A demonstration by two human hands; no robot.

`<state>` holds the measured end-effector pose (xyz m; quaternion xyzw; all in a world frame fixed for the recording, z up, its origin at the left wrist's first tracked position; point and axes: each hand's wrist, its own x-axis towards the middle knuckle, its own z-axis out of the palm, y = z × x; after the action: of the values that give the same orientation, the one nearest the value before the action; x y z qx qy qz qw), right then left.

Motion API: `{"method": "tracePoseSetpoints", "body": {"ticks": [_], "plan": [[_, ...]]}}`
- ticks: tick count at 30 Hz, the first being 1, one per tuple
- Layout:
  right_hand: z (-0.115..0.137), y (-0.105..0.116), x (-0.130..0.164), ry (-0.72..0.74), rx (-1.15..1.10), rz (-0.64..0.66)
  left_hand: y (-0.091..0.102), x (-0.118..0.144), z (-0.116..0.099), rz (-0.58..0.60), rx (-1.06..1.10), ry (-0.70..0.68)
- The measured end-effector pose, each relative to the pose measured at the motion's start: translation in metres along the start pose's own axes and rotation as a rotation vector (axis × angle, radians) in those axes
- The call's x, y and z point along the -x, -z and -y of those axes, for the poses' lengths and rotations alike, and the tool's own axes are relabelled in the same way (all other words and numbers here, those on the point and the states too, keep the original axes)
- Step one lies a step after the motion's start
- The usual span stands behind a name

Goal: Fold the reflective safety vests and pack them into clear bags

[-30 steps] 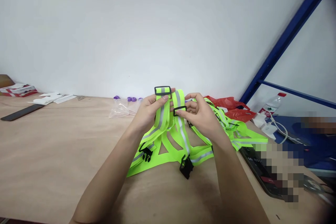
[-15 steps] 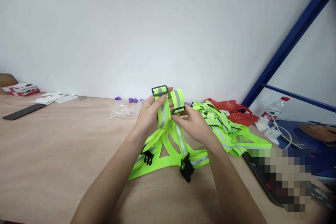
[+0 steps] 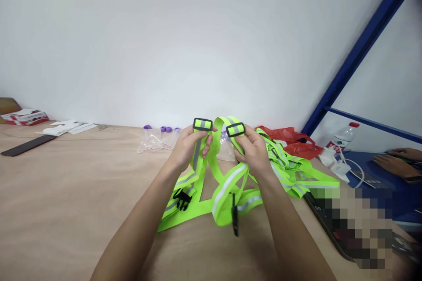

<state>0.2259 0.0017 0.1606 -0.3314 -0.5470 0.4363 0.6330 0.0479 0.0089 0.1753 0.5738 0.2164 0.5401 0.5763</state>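
Observation:
My left hand pinches a neon-yellow strap with a grey reflective stripe, just below its black slider buckle. A second black slider buckle sits on another strap, gripped between thumb and fingers of my right hand. Both straps belong to a reflective harness whose lower part lies on the table beneath my hands. A black side-release clip rests at its left. Another black clip, seen edge-on, hangs from the right strap loop.
More neon straps lie heaped at the right, before a red plastic bag. Behind stand a bottle and white charger. A phone lies near right. Another person's hand shows at far right. Clear bags lie by the wall.
My hands have moved apart, the right one swinging outward and raising its slider buckle level with the left one. The right strap now loops, and its hanging clip has turned edge-on.

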Motion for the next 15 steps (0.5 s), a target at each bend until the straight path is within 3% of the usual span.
{"method": "tracePoseSetpoints", "body": {"ticks": [15], "plan": [[-0.0032,0.0025,0.0006,0.077,0.132,-0.144,-0.0011,0.0020,-0.0023,0.058,-0.109,0.054]]}}
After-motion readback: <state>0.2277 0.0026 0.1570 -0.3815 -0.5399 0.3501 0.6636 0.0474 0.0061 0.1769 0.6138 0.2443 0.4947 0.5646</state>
